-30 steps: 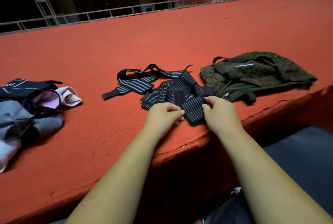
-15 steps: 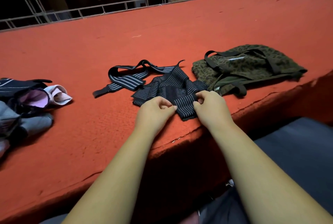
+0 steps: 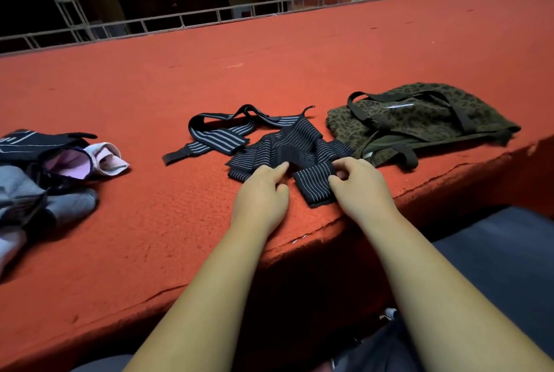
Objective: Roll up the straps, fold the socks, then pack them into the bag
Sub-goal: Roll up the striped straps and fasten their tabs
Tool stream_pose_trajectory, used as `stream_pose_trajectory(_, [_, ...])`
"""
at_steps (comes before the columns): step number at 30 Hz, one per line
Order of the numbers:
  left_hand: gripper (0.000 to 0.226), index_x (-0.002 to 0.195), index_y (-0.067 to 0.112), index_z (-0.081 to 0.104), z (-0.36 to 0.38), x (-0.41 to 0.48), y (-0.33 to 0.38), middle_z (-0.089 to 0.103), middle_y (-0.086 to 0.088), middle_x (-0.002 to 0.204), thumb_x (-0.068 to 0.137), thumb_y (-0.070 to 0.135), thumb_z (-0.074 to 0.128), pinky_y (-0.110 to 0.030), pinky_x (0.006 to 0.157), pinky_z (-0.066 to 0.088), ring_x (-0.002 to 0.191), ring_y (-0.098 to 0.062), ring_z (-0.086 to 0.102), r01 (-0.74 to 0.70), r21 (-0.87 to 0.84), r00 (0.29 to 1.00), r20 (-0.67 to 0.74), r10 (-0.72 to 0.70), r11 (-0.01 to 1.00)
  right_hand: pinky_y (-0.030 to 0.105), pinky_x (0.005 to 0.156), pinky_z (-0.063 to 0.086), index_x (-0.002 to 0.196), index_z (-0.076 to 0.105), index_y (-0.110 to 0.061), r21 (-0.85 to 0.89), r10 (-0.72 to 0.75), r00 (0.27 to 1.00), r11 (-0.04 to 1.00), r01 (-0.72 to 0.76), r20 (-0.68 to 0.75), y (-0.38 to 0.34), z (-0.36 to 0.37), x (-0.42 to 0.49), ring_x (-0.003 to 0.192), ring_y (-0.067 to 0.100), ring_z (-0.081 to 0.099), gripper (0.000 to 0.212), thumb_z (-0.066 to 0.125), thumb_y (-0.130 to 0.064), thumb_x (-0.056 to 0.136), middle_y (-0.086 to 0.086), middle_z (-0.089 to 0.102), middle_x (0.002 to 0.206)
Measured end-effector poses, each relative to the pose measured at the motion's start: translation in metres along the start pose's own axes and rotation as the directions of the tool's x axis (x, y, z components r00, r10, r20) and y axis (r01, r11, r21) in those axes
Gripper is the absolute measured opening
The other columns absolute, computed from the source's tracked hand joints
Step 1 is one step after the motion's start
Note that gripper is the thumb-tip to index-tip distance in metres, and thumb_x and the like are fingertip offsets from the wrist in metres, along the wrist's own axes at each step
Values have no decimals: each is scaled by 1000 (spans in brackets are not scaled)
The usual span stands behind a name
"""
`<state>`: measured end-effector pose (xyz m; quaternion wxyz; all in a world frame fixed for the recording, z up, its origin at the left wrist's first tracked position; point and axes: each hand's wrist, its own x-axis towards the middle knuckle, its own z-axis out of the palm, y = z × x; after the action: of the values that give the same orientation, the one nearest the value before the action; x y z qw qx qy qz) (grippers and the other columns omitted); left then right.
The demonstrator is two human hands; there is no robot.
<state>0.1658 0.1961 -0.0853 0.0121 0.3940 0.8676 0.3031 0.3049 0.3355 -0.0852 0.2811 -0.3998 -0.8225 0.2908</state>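
Here the striped straps lie tangled near the front edge of the red platform, between the socks well to the left and the leopard-print bag just beside them; the left hand lays a straight forefinger on them, its other fingers loosely bent; the right hand curls its fingers at the folded end, whether pinching it I cannot tell.

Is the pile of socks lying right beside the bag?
No, the pile of socks lies far left on the red surface, with the striped straps between it and the leopard-print bag.
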Motion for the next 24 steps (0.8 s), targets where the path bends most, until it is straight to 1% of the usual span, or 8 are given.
stream_pose_trajectory(4, [76,148,59,45,-7,-2,0,64,20,137,91,10,56,-37,107,51,117,-12,68,-10,-321,1000,-20,4,947,26,93,42,132,69,-26,0,13,1000,1000,-13,12,-2,1,1,101,16,60,39,67,-22,94,-2,62,114])
stream_pose_trajectory(8, [94,147,73,32,-10,-3,0,56,17,137,89,1,52,-43,91,62,71,-20,77,62,-538,998,51,-41,841,27,93,44,135,64,-29,72,13,1000,997,-13,5,-6,-2,1,105,16,64,47,70,-20,90,-4,65,115])
stream_pose_trajectory(10, [94,153,69,30,-10,-2,1,57,21,137,90,2,53,-40,92,61,69,-17,77,66,-546,998,54,-44,835,24,93,42,137,62,-33,126,3,1000,992,-2,-13,-9,-4,1,105,13,64,51,69,-17,89,-7,67,119])
stream_pose_trajectory(12, [87,154,58,42,-10,-3,2,60,25,139,88,3,54,-38,93,61,67,-12,76,57,-531,998,29,-49,846,23,94,38,143,55,-37,165,-1,1000,986,2,-4,-13,-8,0,110,12,60,59,66,-15,90,-8,66,128])
stream_pose_trajectory(15, [84,151,57,47,-11,-4,2,55,29,145,89,2,53,-34,73,61,63,-16,74,59,-587,997,-6,-77,808,25,100,37,157,40,-47,158,-17,999,987,9,47,-16,-11,1,131,19,58,74,58,-15,92,-6,61,148])
stream_pose_trajectory(17, [86,151,59,45,-13,-6,1,52,31,145,91,-2,50,-34,64,60,63,-18,71,41,-662,996,-34,-85,749,22,106,36,160,41,-43,175,-1,998,984,-9,57,-20,-11,4,139,17,53,74,55,-14,93,-7,55,157])
stream_pose_trajectory(20, [87,156,54,41,-16,-8,0,47,29,151,94,-7,49,-32,62,60,69,-17,69,-23,-734,988,-121,-97,678,26,121,34,159,47,-36,218,-48,998,974,57,-44,-31,-10,6,141,17,49,74,51,-6,92,-9,55,157])
stream_pose_trajectory(24, [85,157,51,40,-34,-11,-11,45,24,157,95,-7,52,-33,60,58,72,-17,68,-72,-773,964,-217,-156,630,5,113,25,154,55,-32,368,-244,960,887,278,-137,-60,-4,-1,136,3,46,75,48,9,91,-19,57,148])
